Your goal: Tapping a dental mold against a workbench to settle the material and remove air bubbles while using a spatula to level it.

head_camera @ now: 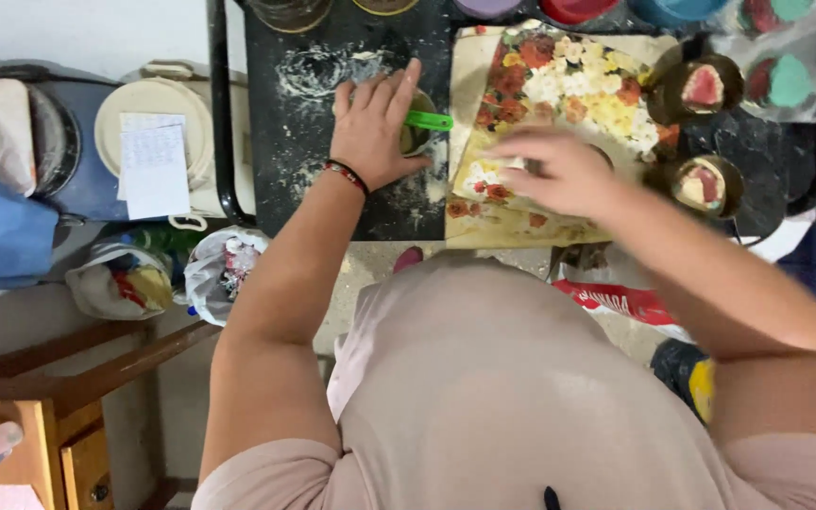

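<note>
Resting on a dark, flour-dusted bench (pixel 332 179), the left hand (pixel 372 127) wraps its grip around a small round cup (pixel 416 132) with a bright green handle (pixel 429 120) sticking out toward 3 o'clock. Just beside it lies a flat floral-printed sheet (pixel 559 90), glossy, its near edge at the bench rim. The right hand (pixel 564 170), blurred, presses on the sheet, fingers spread loosely; whether it pinches anything cannot be told. Two round moulds (pixel 705 90) crowd the 3 o'clock side.

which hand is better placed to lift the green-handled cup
Left. The left hand already rests over the green-handled cup; the right hand lies apart on the floral sheet.
</note>
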